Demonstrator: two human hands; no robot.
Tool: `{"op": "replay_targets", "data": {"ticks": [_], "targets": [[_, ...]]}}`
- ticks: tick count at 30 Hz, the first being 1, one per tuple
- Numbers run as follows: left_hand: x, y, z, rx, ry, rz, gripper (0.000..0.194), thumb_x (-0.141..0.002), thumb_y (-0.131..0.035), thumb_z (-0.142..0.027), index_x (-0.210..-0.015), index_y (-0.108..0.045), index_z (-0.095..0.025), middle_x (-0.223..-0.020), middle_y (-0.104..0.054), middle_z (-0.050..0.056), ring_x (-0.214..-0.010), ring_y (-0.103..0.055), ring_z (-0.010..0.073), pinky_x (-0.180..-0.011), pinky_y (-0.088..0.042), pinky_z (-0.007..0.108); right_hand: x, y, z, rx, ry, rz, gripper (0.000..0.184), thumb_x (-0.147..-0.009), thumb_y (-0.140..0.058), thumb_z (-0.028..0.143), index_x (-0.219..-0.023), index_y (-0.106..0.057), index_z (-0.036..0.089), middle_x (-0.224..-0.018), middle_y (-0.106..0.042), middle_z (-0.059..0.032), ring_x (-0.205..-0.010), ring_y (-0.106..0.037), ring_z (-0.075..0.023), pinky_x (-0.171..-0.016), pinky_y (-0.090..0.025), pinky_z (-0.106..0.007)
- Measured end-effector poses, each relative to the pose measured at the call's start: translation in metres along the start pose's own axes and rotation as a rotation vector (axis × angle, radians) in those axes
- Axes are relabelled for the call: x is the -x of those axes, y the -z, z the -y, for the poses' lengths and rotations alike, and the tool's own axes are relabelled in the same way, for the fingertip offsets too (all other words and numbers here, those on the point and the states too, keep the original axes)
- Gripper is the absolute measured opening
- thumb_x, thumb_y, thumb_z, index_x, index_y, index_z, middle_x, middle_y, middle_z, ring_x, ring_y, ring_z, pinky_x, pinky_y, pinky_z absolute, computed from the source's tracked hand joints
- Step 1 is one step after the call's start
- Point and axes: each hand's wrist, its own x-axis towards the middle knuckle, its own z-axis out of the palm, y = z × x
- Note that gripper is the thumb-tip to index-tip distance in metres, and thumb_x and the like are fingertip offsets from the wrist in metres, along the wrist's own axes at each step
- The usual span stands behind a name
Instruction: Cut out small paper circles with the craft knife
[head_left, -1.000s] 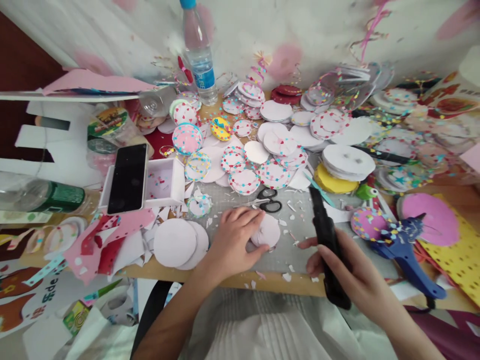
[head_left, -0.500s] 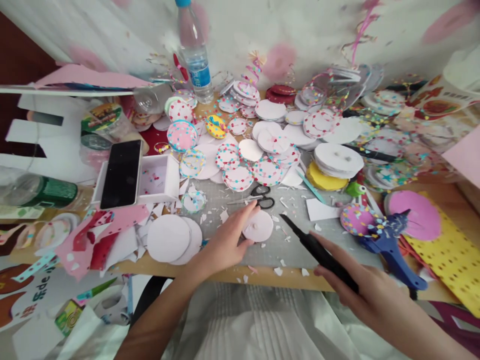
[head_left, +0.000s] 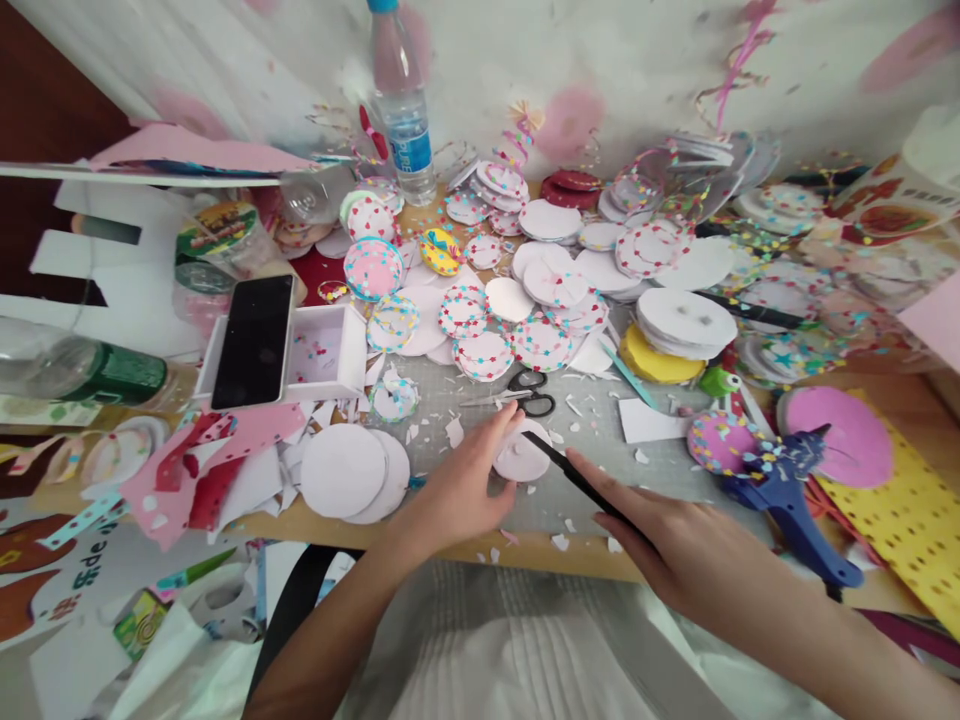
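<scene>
My left hand [head_left: 461,480] grips the left edge of a small round white paper disc [head_left: 529,462] between thumb and fingers, holding it down on the grey cutting mat [head_left: 442,400]. In my right hand [head_left: 675,540] is a black craft knife [head_left: 592,485], its fingers wrapped round the handle. The knife's tip reaches over the upper part of the disc; I cannot tell whether it touches. Black-handled scissors [head_left: 538,402] lie on the mat just beyond my left fingertips.
Decorated paper discs [head_left: 484,355] crowd the back of the table, with a water bottle [head_left: 405,120] behind. At left, a phone [head_left: 253,340] rests on a white box [head_left: 341,350]; plain discs [head_left: 343,470] lie nearer. A blue glue gun [head_left: 795,515] is at right. Paper scraps litter the mat.
My right hand has brought the knife leftward, so its tip is now over the disc. My left hand keeps its hold, and the whole view has shifted slightly.
</scene>
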Motion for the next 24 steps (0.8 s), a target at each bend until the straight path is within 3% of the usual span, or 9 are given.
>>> {"op": "replay_targets", "data": {"ticks": [7,19,24], "targets": [[-0.002,-0.008,0.003,-0.037,0.037,-0.041,0.080,-0.081,-0.067,-0.016,-0.148,-0.024,-0.024,-0.148,-0.044,0.013,-0.139,-0.038,0.0271,-0.113,-0.034,0.049,0.001,-0.006,0.005,0.112,-0.020,-0.033,0.063,-0.098,-0.033,0.025,-0.155,-0.006,0.026,-0.074,-0.073,-0.0014,-0.054,-0.071,-0.0243,-0.042,-0.047,-0.029],[-0.005,-0.016,0.001,-0.060,0.162,-0.081,0.069,-0.080,-0.063,-0.010,-0.142,-0.036,-0.025,-0.148,-0.045,0.008,-0.137,-0.042,0.0252,-0.113,-0.036,0.046,0.024,-0.009,0.010,0.177,-0.023,-0.065,0.072,-0.093,-0.038,0.016,-0.155,-0.003,0.026,-0.072,-0.073,0.0025,-0.044,-0.068,-0.0203,-0.036,-0.046,-0.026],[-0.006,-0.016,0.002,-0.063,0.172,-0.076,0.069,-0.079,-0.065,-0.009,-0.141,-0.038,-0.022,-0.148,-0.044,0.009,-0.137,-0.042,0.0241,-0.113,-0.036,0.044,0.021,0.003,0.006,0.118,-0.002,-0.038,0.063,-0.096,-0.037,0.020,-0.154,-0.013,0.027,-0.072,-0.075,0.0028,-0.049,-0.070,-0.0204,-0.039,-0.048,-0.026]]}}
